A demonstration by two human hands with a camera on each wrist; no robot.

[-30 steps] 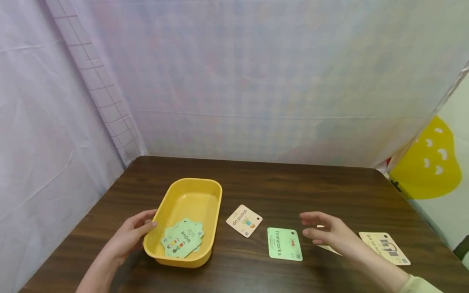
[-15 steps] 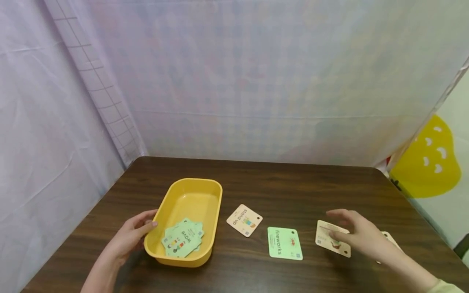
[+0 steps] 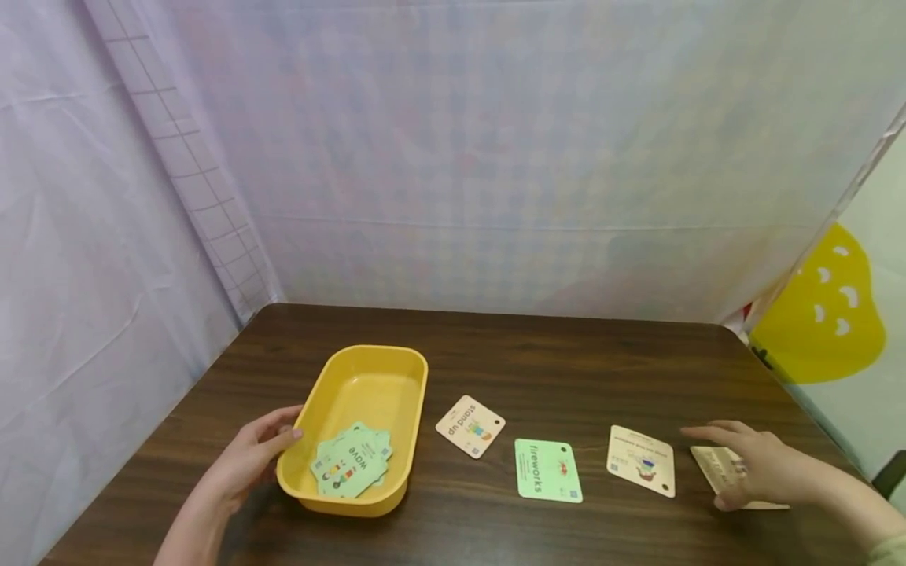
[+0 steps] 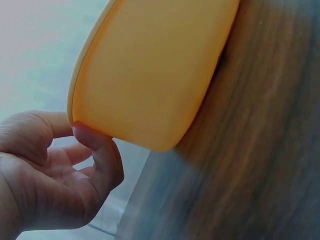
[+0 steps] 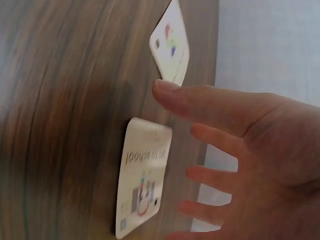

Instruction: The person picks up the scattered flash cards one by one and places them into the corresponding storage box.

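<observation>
My left hand (image 3: 258, 448) pinches the near left rim of a yellow plastic tray (image 3: 382, 377); the left wrist view shows thumb and fingers on the tray's edge (image 4: 150, 75). Inside the tray lies a loose pile of green cards, with a "wave" card (image 3: 350, 468) on top. At the right, my right hand (image 3: 760, 464) hovers over a cream "go to school" card (image 3: 715, 465) and partly covers it in the head view. Its fingers are spread and hold nothing. In the right wrist view the "go to school" card (image 5: 142, 175) lies flat, apart from the fingers.
Between tray and right hand lie a cream "stand up" card (image 3: 470, 427), a green "fireworks" card (image 3: 548, 470) and a cream card with a small figure (image 3: 641, 461). White curtains (image 3: 495, 157) hang behind and left of the dark wooden table (image 3: 538, 354).
My right hand has moved right, from beside the fireworks card, past the cream figure card, to over the "go to school" card. The left hand and tray have stayed nearly still.
</observation>
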